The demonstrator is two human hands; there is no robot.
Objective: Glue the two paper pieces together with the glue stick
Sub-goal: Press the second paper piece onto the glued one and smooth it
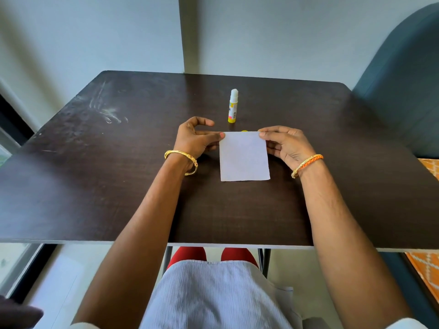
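A white paper piece (244, 156) lies flat on the dark table (118, 186), in the middle. Only one sheet shows; I cannot tell whether a second lies beneath it. My left hand (196, 138) pinches its far left corner with thumb and fingers. My right hand (285, 143) holds the far right corner the same way. The glue stick (233, 106) stands upright just beyond the paper, uncapped, its white glue tip exposed. A bit of its yellow cap (244, 131) peeks out behind the paper's far edge.
A teal chair (403, 79) stands at the table's right side. The wall runs close behind the far table edge. Scuff marks streak the table's far left part. An orange patterned surface (430, 169) shows at the right edge.
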